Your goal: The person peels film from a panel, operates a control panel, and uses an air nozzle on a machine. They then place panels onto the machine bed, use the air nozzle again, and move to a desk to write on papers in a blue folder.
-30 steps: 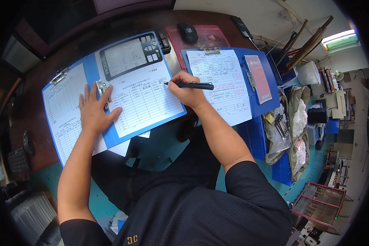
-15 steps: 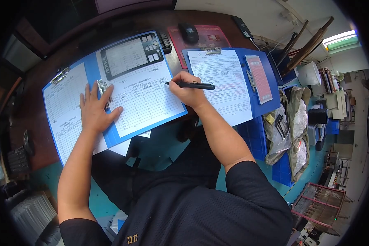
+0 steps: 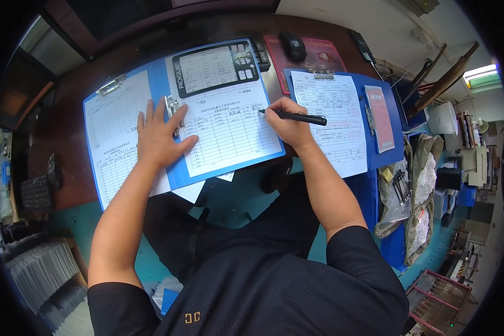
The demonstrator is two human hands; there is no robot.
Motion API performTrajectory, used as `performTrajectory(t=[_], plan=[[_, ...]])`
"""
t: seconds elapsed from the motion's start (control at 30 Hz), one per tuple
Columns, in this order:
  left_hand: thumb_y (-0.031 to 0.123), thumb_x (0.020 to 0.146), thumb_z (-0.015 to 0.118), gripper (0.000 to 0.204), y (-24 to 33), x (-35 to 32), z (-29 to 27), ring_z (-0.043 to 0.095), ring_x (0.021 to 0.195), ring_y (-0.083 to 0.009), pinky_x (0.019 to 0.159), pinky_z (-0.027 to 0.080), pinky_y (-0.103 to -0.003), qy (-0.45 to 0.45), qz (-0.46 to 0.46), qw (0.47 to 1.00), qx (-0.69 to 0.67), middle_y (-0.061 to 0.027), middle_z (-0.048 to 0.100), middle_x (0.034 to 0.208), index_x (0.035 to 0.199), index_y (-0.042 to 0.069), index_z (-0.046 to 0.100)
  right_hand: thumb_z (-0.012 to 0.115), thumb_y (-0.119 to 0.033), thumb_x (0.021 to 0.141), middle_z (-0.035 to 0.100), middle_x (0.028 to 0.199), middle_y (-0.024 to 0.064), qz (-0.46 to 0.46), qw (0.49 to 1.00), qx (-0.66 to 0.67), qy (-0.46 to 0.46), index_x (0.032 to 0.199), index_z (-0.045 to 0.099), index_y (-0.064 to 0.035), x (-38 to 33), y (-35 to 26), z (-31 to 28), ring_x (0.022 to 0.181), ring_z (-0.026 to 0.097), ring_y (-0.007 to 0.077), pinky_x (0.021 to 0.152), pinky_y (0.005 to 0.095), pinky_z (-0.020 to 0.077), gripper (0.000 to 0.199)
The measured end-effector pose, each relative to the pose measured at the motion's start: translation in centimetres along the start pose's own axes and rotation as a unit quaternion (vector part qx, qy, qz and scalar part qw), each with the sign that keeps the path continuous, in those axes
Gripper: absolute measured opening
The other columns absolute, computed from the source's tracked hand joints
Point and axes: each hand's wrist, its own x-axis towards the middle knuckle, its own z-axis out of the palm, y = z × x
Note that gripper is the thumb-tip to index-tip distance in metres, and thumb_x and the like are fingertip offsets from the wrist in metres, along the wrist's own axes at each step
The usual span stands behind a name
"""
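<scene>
Nothing has shifted: right hand (image 3: pixel 288 124) still pinches the black pen (image 3: pixel 294 116), tip on the form (image 3: pixel 229 131); left hand (image 3: pixel 161 137) lies flat, pinning it. Lifting that palm could let the sheet slide and smear.

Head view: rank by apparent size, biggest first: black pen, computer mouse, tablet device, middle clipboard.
1. middle clipboard
2. tablet device
3. black pen, longer but thinner than the mouse, so unsure
4. computer mouse
</scene>
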Motion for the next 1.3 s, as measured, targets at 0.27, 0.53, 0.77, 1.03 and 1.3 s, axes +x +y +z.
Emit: performTrajectory(t=[0.27,0.53,0.77,1.03,1.3], plan=[[0.068,0.082,0.066,0.076,-0.16,0.05,0.26,0.017,0.155,-0.0414,0.124,0.011,-0.059,-0.002,-0.007,1.0,0.005,-0.0157,0.032,0.163,0.149,0.037,0.051,0.073,-0.015,0.081,0.07,0.071,0.0099,-0.009,1.0,0.001,0.003,0.082,0.069,-0.0003,0.05,-0.04,0.28,0.064,0.065,0.0143,0.062,0.0291,0.0522,0.016],[0.07,0.083,0.063,0.075,-0.16,0.02,0.04,0.017,0.155,-0.0411,0.124,0.011,-0.059,-0.005,-0.001,1.0,0.005,-0.0155,0.031,0.164,0.149,0.038,0.051,0.073,-0.016,0.081,0.07,0.072,0.0105,-0.014,1.0,-0.004,0.003,0.082,0.07,0.0,0.07,0.18,0.25,0.064,0.066,0.0157,0.062,0.0296,0.0527,0.016],[0.07,0.083,0.064,0.075,-0.29,-0.01,0.35,0.017,0.154,-0.0413,0.124,0.011,-0.059,0.003,0.001,1.0,0.006,-0.0156,0.032,0.163,0.149,0.038,0.051,0.074,-0.016,0.081,0.071,0.072,0.0113,-0.007,1.0,-0.01,0.001,0.082,0.07,0.0004,0.05,0.04,0.31,0.065,0.067,0.0162,0.062,0.0298,0.053,0.017],[0.069,0.083,0.066,0.075,-0.09,0.02,0.26,0.017,0.154,-0.0415,0.124,0.012,-0.06,0.003,-0.002,1.0,0.006,-0.0162,0.032,0.163,0.149,0.037,0.051,0.074,-0.015,0.081,0.07,0.07,0.0108,-0.027,1.0,-0.015,0.005,0.082,0.07,0.0002,0.1,0.25,0.38,0.062,0.066,0.0153,0.061,0.0298,0.0524,0.015],[0.068,0.082,0.066,0.075,-0.18,0.02,0.16,0.017,0.154,-0.0414,0.124,0.012,-0.06,0.002,0.0,1.0,0.002,-0.0164,0.032,0.163,0.149,0.037,0.051,0.073,-0.014,0.08,0.069,0.07,0.0102,-0.022,0.999,-0.023,0.005,0.08,0.069,0.0004,0.07,0.2,0.04,0.063,0.064,0.0144,0.06,0.0295,0.0516,0.015]])
